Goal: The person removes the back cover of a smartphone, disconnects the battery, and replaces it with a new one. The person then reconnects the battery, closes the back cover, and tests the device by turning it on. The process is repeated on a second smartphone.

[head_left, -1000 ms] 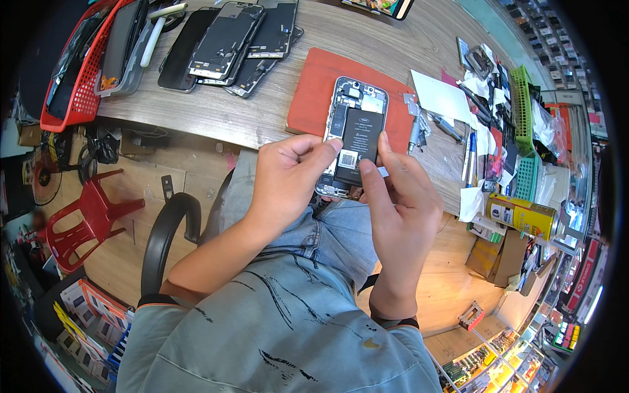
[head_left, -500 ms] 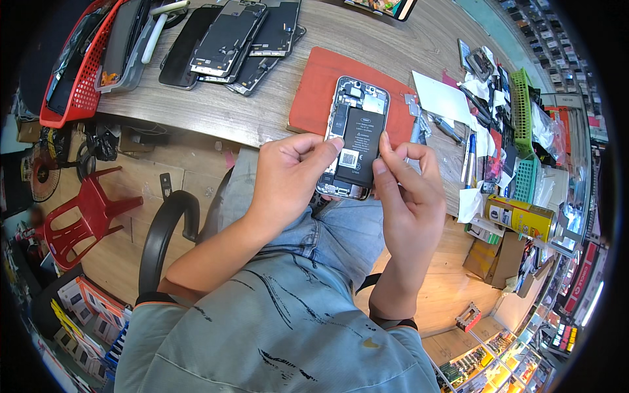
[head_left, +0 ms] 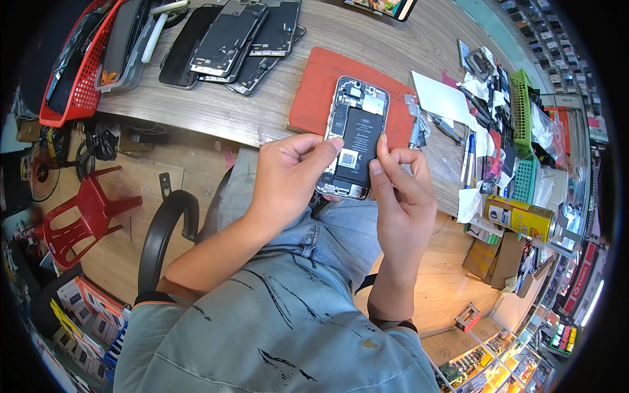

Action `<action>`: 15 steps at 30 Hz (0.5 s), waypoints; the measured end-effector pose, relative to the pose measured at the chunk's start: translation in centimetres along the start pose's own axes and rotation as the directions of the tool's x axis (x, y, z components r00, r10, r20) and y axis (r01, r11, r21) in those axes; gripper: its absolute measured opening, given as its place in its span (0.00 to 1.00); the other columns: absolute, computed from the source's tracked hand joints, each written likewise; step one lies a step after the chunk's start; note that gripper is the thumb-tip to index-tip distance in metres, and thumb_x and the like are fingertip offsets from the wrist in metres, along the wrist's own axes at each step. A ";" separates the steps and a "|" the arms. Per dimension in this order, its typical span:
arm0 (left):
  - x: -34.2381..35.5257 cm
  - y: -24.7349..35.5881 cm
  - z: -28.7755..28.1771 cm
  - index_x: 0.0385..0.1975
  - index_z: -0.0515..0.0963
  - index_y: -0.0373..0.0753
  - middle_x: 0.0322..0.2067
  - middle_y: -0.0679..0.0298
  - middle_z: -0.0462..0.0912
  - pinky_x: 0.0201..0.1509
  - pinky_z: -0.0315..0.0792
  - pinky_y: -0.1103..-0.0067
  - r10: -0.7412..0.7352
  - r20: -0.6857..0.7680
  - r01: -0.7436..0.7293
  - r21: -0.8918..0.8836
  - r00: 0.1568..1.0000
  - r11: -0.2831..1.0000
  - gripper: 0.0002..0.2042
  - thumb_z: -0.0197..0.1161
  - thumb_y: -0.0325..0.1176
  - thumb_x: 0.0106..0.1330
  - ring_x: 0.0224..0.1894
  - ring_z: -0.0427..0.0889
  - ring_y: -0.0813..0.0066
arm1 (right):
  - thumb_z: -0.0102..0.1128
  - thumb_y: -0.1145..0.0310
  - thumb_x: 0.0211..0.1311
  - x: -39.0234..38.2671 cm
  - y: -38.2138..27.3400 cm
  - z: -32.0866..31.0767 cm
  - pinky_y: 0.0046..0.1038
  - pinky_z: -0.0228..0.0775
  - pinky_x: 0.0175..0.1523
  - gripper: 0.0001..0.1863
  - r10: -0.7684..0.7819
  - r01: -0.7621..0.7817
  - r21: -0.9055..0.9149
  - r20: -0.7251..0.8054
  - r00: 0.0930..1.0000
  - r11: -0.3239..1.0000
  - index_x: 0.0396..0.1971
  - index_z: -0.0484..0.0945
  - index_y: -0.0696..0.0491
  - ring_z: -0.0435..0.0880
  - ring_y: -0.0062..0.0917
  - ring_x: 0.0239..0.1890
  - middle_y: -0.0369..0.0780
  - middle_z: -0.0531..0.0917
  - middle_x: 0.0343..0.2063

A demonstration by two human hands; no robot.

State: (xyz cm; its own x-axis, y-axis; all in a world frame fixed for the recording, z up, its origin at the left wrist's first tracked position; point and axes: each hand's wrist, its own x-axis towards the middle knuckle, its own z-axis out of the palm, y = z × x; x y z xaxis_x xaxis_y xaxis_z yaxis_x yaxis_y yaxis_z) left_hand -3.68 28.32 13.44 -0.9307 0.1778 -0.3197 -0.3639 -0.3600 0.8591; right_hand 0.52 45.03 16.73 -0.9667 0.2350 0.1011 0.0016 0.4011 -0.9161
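Phone — in left hand — right hand at right edge.

The phone is held between the hands at the near edge of the tabletop, partly before a pad. Screens are piled left of the pad, a basket farther left; tools are scattered right.

Pale print, 1 square code on black battery, lettering on red sign
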 end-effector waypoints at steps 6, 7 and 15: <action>0.0 -0.2 0.1 0.42 0.89 0.27 0.34 0.62 0.92 0.37 0.78 0.85 0.010 -0.004 -0.011 -0.039 1.000 0.999 0.10 0.68 0.29 0.77 0.33 0.86 0.85 | 0.69 0.80 0.73 -0.1 0.0 0.1 0.16 0.64 0.32 0.17 -0.023 0.023 -0.031 -0.010 1.000 0.999 0.59 0.88 0.58 0.72 0.10 0.33 0.33 0.76 0.42; 0.0 -0.1 0.1 0.42 0.89 0.27 0.34 0.62 0.92 0.37 0.77 0.85 0.006 -0.003 -0.006 -0.046 1.000 0.999 0.10 0.69 0.29 0.77 0.33 0.86 0.86 | 0.69 0.80 0.72 0.0 -0.1 0.2 0.16 0.65 0.32 0.17 -0.022 0.022 -0.037 -0.009 1.000 0.999 0.59 0.88 0.58 0.72 0.10 0.33 0.33 0.76 0.42; 0.1 -0.2 0.0 0.42 0.89 0.27 0.33 0.61 0.92 0.34 0.78 0.84 0.002 0.000 -0.002 -0.064 1.000 0.998 0.09 0.68 0.29 0.77 0.31 0.86 0.84 | 0.70 0.83 0.70 0.1 -0.3 0.8 0.14 0.73 0.34 0.18 0.048 -0.044 0.136 -0.025 0.999 0.990 0.58 0.85 0.59 0.79 0.11 0.34 0.36 0.74 0.42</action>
State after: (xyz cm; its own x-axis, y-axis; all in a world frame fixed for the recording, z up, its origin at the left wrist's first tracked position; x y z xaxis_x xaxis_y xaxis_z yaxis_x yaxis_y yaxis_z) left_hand -3.69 28.43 13.29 -0.9314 0.1773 -0.3178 -0.3636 -0.4186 0.8322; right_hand 0.19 44.19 16.72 -0.9590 0.2756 0.0664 0.0098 0.2664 -0.9638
